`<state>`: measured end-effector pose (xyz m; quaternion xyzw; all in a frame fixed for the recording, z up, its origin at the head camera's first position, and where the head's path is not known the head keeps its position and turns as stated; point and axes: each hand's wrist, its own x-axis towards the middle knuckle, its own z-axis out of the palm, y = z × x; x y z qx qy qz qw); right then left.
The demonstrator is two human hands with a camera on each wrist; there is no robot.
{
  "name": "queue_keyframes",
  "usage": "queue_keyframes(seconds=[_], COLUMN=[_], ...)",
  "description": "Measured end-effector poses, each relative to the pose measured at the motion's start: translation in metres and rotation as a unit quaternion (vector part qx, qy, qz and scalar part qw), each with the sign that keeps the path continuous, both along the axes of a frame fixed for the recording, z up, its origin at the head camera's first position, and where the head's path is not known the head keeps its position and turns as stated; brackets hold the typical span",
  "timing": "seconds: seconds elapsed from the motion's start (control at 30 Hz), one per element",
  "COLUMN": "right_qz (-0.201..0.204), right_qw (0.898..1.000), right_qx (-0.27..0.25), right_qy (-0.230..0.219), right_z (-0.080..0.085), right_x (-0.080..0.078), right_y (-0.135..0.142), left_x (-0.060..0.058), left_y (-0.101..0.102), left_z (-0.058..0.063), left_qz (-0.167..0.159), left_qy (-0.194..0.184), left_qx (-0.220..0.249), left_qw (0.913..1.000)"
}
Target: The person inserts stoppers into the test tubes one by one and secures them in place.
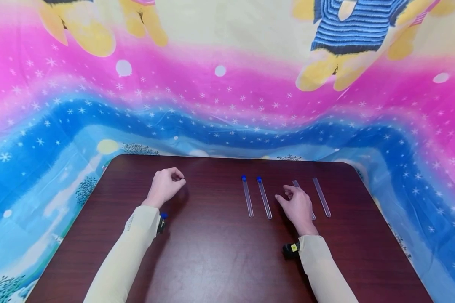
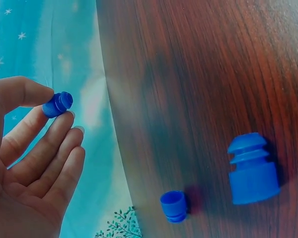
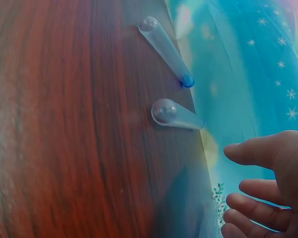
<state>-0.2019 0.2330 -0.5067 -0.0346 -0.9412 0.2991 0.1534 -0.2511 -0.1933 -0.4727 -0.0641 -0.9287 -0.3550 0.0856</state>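
Blue stopper (image 2: 57, 104) pinched in your left hand (image 1: 164, 186): leave its ridged end clear. Your right hand (image 1: 297, 208), fingers parted, holds nothing, nearer the desk's right edge (image 1: 371, 219).

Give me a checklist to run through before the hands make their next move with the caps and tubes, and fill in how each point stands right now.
1. Left hand secure on the blue cap: ok, pinched.
2. Blue cap's narrower end free: ok, it sticks out uncovered.
3. Right hand gripping a tube: not ok, it holds nothing.
4. Rightmost tube uncapped: ok, no blue at its far end.
5. Right hand touching the partly hidden tube: cannot tell.
6. Spare caps available: ok, one loose cap and a second loose cap are on the table.
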Motion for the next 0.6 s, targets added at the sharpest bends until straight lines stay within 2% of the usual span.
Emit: queue_keyframes(seconds=[0.17,0.43,0.6], right_qz=[-0.007,-0.013,-0.013], right_qw=[1.000,1.000,1.000], right_qx=[0.004,0.001,0.001], right_qy=[0.007,-0.013,-0.020], right_z=[-0.0011,-0.0009,0.0000], right_x=[-0.0010,-0.0001,0.0003], right_y=[0.0042,0.0071,0.0081], left_x=[0.0004,0.0005,-0.0007], left_y=[0.0020,0.0047,0.0060], left_z=[-0.0003,-0.0006,0.0003], left_qz=[-0.004,-0.020,-0.028], left_qy=[0.002,-0.011,-0.015], left_qx=[0.008,0.036,0.023], left_qw=[1.0000,0.9991,0.9992])
